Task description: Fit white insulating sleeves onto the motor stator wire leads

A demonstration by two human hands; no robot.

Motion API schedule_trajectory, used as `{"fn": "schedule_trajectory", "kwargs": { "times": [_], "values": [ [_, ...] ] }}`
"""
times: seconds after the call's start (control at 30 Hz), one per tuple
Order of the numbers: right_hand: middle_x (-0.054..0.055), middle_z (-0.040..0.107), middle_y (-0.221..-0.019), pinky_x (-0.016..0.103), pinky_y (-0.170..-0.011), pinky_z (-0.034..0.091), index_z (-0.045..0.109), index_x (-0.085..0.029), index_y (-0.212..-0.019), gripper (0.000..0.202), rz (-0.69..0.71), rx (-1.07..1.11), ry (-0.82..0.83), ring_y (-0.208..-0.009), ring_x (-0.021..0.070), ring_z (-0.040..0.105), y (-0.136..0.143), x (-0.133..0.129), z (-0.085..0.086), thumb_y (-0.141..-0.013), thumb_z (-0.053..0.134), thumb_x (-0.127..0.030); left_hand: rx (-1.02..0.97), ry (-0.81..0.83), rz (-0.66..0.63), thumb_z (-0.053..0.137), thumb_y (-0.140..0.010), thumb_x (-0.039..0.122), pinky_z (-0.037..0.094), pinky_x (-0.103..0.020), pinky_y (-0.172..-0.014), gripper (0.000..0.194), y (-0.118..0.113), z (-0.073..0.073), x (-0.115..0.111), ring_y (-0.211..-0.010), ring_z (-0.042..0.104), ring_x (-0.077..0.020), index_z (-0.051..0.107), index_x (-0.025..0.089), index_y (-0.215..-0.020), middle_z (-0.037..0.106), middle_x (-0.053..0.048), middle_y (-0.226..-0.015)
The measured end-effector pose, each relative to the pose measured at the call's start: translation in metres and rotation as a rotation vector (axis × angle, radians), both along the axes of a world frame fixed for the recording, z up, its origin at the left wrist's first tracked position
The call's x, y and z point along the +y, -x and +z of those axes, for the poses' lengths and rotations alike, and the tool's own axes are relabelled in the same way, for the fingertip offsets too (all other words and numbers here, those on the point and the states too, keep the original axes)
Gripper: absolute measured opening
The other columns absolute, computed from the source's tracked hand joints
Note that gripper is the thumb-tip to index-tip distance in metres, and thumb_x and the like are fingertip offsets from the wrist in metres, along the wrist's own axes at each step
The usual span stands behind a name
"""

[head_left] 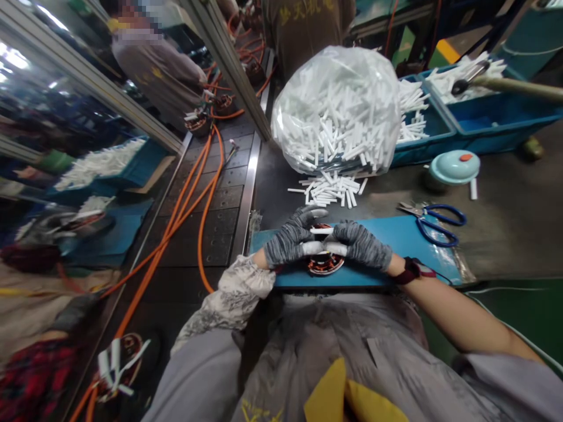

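Observation:
A copper-wound motor stator (325, 265) lies on a blue mat (391, 234) right in front of me, partly covered by my hands. Both hands wear grey knit gloves with white fingertips. Between them, above the stator, is a short white tube (322, 231). My left hand (288, 241) is closed at the tube's left end, its thumb low over the stator. On the other side, my right hand (363, 243) is closed at the right end, fingers pointing inward. The fingertips hide much of the stator's top. A small pile of white tubes (332, 189) lies just beyond the mat.
A clear bag of white tubes (338, 111) stands behind the pile. Blue bins (497, 126) are at back right. Blue-handled scissors (433, 224) and a light-blue lidded container (454, 168) sit to the right. Orange hoses (176, 218) cross the conveyor at left, near co-workers.

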State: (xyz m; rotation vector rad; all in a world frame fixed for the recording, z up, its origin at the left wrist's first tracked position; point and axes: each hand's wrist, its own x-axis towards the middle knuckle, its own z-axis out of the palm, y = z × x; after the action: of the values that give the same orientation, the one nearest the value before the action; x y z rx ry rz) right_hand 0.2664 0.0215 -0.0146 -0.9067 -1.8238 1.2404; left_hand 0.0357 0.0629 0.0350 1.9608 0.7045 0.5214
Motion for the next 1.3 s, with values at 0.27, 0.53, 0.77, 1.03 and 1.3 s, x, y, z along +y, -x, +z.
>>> {"fn": "schedule_trajectory", "kwargs": {
  "times": [0.27, 0.53, 0.77, 1.03, 1.3],
  "values": [
    [0.005, 0.075, -0.108, 0.043, -0.095, 0.055, 0.071, -0.025, -0.111, 0.031, -0.114, 0.105, 0.176, -0.099, 0.0228, 0.069, -0.017, -0.013, 0.003, -0.090, 0.069, -0.048, 0.347, -0.273, -0.066, 0.080, -0.078, 0.048, 0.032, -0.051, -0.123, 0.033, -0.029, 0.003, -0.007, -0.144, 0.042, -0.0356, 0.076, 0.016, -0.076, 0.049, -0.013, -0.153],
    [0.005, 0.073, -0.109, 0.045, -0.102, 0.051, 0.066, -0.024, -0.103, 0.033, -0.161, 0.160, 0.295, -0.107, 0.0244, 0.066, -0.023, -0.018, 0.006, -0.086, 0.072, -0.051, 0.477, -0.412, 0.141, 0.075, -0.083, 0.042, 0.032, -0.060, -0.120, 0.040, -0.048, 0.000, -0.017, -0.140, 0.045, -0.0406, 0.075, 0.015, -0.113, 0.053, -0.017, -0.150],
    [0.005, 0.072, -0.112, 0.043, -0.097, 0.053, 0.064, -0.025, -0.107, 0.035, -0.350, 0.154, 0.261, -0.104, 0.0240, 0.066, -0.031, -0.033, 0.001, -0.086, 0.071, -0.053, 0.428, -0.548, 0.304, 0.070, -0.088, 0.052, 0.028, -0.058, -0.122, 0.056, -0.048, 0.008, -0.031, -0.139, 0.049, -0.0368, 0.064, 0.016, -0.131, 0.053, -0.018, -0.150],
    [0.011, 0.069, -0.077, 0.036, -0.071, 0.041, 0.075, -0.018, -0.090, 0.050, -0.274, -0.523, -0.416, -0.072, 0.0225, 0.060, -0.006, -0.059, 0.020, -0.088, 0.065, -0.066, 0.572, -0.560, -0.017, 0.073, -0.075, 0.072, 0.010, -0.053, -0.128, 0.104, 0.015, 0.003, -0.057, -0.144, 0.044, -0.0349, 0.038, 0.020, -0.158, 0.051, -0.014, -0.154],
    [0.006, 0.069, -0.074, 0.031, -0.068, 0.041, 0.072, -0.019, -0.082, 0.057, -0.155, -0.386, -0.250, -0.067, 0.0159, 0.055, 0.007, -0.059, 0.028, -0.106, 0.036, -0.055, 0.514, -0.894, 0.180, 0.068, -0.088, 0.054, -0.010, -0.053, -0.129, 0.077, 0.017, -0.033, -0.064, -0.131, 0.057, -0.0323, 0.043, 0.027, -0.156, 0.067, -0.006, -0.139]
  ]
}}
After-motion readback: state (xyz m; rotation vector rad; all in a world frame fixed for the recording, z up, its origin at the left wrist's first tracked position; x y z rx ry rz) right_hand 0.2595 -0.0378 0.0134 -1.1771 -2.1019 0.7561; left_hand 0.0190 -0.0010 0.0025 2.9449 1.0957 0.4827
